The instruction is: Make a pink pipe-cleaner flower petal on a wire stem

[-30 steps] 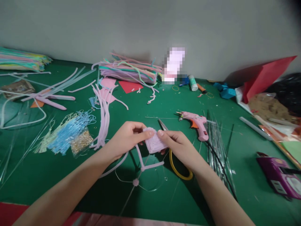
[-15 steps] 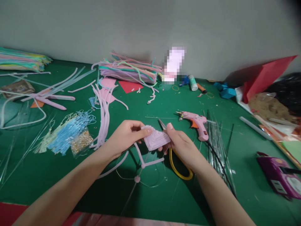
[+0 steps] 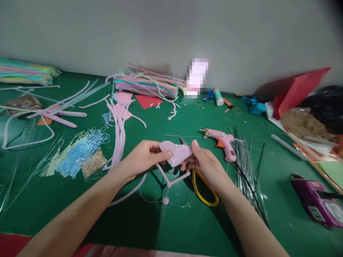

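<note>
Both hands hold a pale lilac piece of pipe cleaners laid in ridged rows (image 3: 175,153), roughly heart-shaped, above the table. My left hand (image 3: 148,155) pinches its left side, thumb on top. At its right edge my right hand (image 3: 205,159) grips it, fingertips partly hidden underneath. Below hang a V of lilac pipe cleaner (image 3: 169,182), a small lilac ball (image 3: 165,201) and thin clear thread; how they join the piece is hidden. Yellow-handled scissors (image 3: 206,195) lie under my right hand, their blade tips showing beyond the piece.
To the right lie a pink glue gun (image 3: 223,142), thin wires (image 3: 245,167) and a purple power box (image 3: 318,200). On the left are blue tassels (image 3: 83,153), a bag of gold beads (image 3: 93,162) and lilac pipe cleaners (image 3: 119,139). A coloured pipe-cleaner bundle (image 3: 147,85) lies at the back.
The lilac piece has tilted in my hands, its lower point shifting slightly right and up. The hanging V and ball have swung to the right. Both hands keep their hold.
</note>
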Tool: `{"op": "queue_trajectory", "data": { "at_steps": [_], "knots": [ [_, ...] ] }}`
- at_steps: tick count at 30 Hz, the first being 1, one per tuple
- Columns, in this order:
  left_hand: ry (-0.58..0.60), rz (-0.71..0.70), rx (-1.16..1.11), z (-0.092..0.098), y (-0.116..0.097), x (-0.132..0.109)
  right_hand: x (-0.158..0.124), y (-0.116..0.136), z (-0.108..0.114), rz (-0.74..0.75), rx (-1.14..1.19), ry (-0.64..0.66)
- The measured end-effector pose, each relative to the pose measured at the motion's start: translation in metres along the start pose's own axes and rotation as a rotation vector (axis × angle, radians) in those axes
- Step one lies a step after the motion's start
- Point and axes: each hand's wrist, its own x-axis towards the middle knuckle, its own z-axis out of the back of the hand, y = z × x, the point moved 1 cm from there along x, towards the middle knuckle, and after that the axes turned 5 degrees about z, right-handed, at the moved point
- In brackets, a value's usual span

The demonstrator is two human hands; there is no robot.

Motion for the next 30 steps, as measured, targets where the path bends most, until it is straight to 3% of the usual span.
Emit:
{"op": "queue_trajectory", "data": {
  "at_steps": [5,14,22,30],
  "knots": [
    [0.01,0.012,-0.031,-0.0007,0.0001,0.0001,0.0009,-0.0012,-0.0014,0.076,-0.148,0.015],
    [0.143,0.021,-0.083,0.0021,0.0005,-0.0013,-0.0004,0.0013,-0.0039,0.076,-0.037,0.024],
    [0.113,-0.018,-0.141,0.0003,0.0012,-0.0015,-0.0029,0.0047,-0.0059,0.032,-0.069,0.063],
    [0.124,-0.042,-0.169,-0.001,-0.0021,-0.0023,-0.0032,0.0038,-0.0073,0.039,0.061,0.064]
  ]
}}
